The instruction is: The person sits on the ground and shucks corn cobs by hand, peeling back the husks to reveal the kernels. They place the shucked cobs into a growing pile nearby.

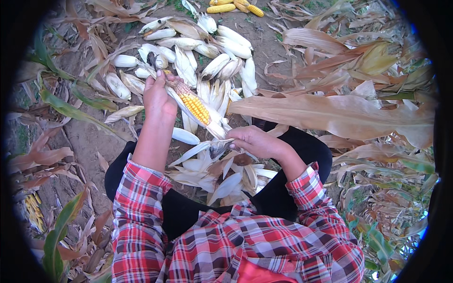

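Observation:
Between my hands is an ear of corn with its husk partly peeled back; its lower part has yellow kernels, while its upper part looks pinkish and sparsely kernelled. My left hand grips the upper end, its thumb pressed on the husk and tip. My right hand pinches husk leaves at the lower end, near the ear's base. Loose pale husks lie below, between my legs. Beyond my hands, a heap of corn ears in whitish husks rests on the soil.
Several bare yellow corn ears lie at the top, and another pile of yellow ears is at the lower left. A long dry corn leaf reaches in from the right, close above my right hand. Dry stalks and leaves cover the right side.

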### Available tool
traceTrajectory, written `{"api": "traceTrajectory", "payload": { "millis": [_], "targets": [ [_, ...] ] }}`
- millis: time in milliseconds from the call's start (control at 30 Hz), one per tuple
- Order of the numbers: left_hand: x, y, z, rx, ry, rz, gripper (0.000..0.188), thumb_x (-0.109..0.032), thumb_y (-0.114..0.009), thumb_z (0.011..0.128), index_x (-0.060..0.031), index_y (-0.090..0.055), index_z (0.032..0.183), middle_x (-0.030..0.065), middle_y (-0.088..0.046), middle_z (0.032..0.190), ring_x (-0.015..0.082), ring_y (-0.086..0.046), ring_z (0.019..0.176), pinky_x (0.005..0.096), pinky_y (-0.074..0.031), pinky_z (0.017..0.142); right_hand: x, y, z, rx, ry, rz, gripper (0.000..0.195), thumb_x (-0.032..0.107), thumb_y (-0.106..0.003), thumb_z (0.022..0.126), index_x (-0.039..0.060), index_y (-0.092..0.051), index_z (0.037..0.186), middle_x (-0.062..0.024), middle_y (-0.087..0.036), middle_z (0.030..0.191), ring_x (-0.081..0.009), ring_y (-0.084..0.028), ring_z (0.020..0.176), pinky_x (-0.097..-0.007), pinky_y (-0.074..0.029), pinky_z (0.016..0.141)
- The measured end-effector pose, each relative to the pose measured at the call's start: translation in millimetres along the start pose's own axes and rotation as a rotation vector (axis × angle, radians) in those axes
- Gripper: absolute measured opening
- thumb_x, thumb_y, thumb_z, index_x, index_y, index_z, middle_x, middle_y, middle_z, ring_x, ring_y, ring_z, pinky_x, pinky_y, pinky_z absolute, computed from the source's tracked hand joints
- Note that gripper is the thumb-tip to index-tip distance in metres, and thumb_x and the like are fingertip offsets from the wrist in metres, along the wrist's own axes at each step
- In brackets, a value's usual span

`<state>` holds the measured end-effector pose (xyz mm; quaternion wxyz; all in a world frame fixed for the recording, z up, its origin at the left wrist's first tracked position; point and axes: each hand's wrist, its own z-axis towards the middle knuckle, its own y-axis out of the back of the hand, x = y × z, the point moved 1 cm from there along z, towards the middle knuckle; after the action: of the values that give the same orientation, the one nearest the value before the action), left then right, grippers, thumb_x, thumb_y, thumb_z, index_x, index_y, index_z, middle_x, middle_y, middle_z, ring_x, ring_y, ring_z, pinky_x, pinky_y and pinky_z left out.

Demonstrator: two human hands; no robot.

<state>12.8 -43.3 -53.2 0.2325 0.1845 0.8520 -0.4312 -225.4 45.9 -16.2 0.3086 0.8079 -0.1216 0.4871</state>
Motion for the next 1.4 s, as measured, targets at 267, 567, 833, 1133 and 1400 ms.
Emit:
{"api": "traceTrajectory", "payload": {
  "millis": [267, 567, 833, 1133, 1400],
  "targets": [
    [9.0, 12.8, 8.8, 0.071, 0.025, 0.096, 0.007, -0.015, -0.045, 0.100, -0.0074, -0.044, 0.100, 0.0062, -0.051, 0.076, 0.0225, -0.054, 0.073, 0.0502, -0.050, 0.082, -9.2, -20.7, -3.6, 0.102, -0.153, -0.280, 0.028, 0.028, -0.061, 0.087, 0.0017, -0.055, 0.093, -0.0211, -0.061, 0.081, -0.0395, -0.060, 0.082, -0.0477, -0.045, 0.071],
    [38.7, -11.0, -22.9, 0.310, 0.163, 0.225, 0.012, -0.017, -0.047, 0.100, -0.0062, -0.049, 0.101, 0.0056, -0.055, 0.078, 0.0208, -0.058, 0.077, 0.0449, -0.054, 0.079, -8.6, -9.8, 15.0, -0.375, -0.094, 0.066, 0.071, 0.040, -0.075, 0.076, -0.0027, -0.045, 0.123, -0.0245, -0.056, 0.115, -0.0357, -0.055, 0.110, -0.0386, -0.042, 0.095],
    [47.5, -25.4, -53.9, 0.440, 0.152, 0.490, 0.029, -0.033, -0.059, 0.093, -0.0070, -0.053, 0.104, 0.0063, -0.059, 0.087, 0.0177, -0.058, 0.082, 0.0351, -0.049, 0.080, -20.5, -20.2, 19.8, -0.392, -0.185, -0.069, 0.053, 0.034, -0.074, 0.078, -0.0021, -0.050, 0.108, -0.0238, -0.061, 0.091, -0.0408, -0.060, 0.088, -0.0433, -0.047, 0.077],
    [51.3, -9.6, -44.1, 0.500, -0.083, 1.049, 0.033, -0.030, -0.065, 0.088, 0.0008, -0.064, 0.098, 0.0090, -0.065, 0.084, 0.0155, -0.059, 0.075, 0.0313, -0.048, 0.068, -8.8, -6.0, 15.0, -0.361, -0.093, -0.084, 0.047, 0.025, -0.072, 0.078, 0.0002, -0.051, 0.112, -0.0211, -0.061, 0.098, -0.0391, -0.059, 0.093, -0.0417, -0.046, 0.080],
    [50.8, -17.1, -56.6, 0.263, 0.264, 0.495, 0.023, -0.027, -0.062, 0.092, -0.0042, -0.061, 0.098, 0.0036, -0.064, 0.082, 0.0111, -0.059, 0.067, 0.0297, -0.048, 0.058, -0.7, -4.8, 17.1, -0.420, 0.010, 0.106, 0.049, 0.016, -0.073, 0.078, 0.0004, -0.050, 0.119, -0.0177, -0.062, 0.101, -0.0313, -0.061, 0.094, -0.0377, -0.046, 0.084]
  ]
}}
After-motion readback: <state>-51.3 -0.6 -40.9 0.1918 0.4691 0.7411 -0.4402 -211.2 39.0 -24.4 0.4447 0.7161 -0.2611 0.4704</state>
